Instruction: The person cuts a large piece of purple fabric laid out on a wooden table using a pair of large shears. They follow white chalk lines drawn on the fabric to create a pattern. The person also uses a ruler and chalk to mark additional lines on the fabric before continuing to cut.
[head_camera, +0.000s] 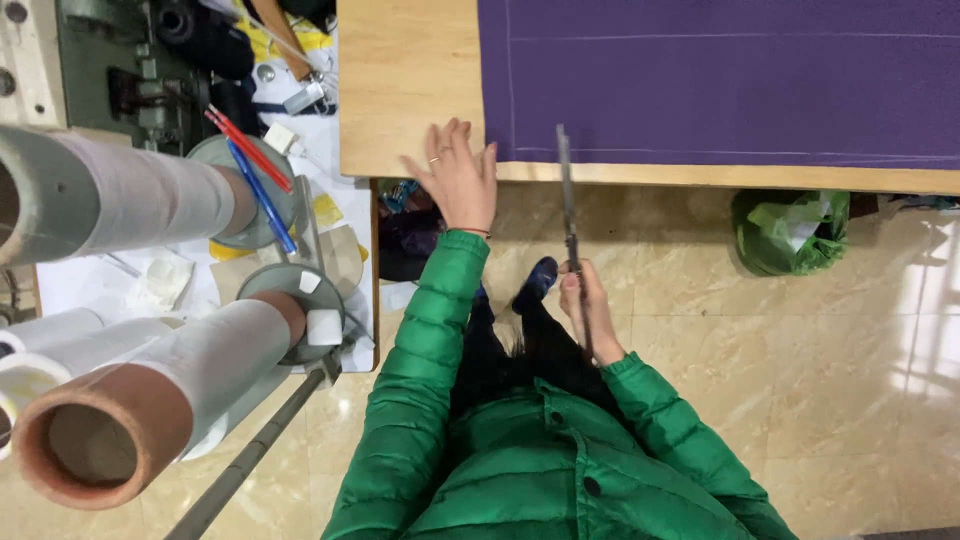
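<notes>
A person in a green puffer jacket (520, 450) stands at the edge of a wooden table (405, 90), seen from above. The left hand (458, 175) lies flat and open, fingers spread, on the bare wood at the table's near edge, just beside the left border of a purple cloth (720, 75) that covers most of the tabletop; a thin ring shows on one finger. The right hand (588, 310) is closed around the handles of a long pair of scissors (568, 200), held below the table edge over the floor, with the blades pointing up toward the cloth and the tip overlapping its near border. Whether the blades are parted cannot be told from this angle. Faint pale chalk lines run across the cloth, one along its near edge and one along its left side.

Under the table's near edge, to the right, a crumpled green plastic bag (792, 232) sits on the glossy beige tile floor (850, 400). To the left, large rolls of white material on brown cardboard cores (110, 430) jut toward the camera, with small white square tags stuck on their round grey end plates (290, 300). Red and blue pens (255, 165) rest across the upper plate. Behind them, a cluttered side bench (330, 215) holds white paper scraps, yellow slips and a green machine (115, 75) at the upper left. A dark shoe (535, 282) shows between the sleeves.
</notes>
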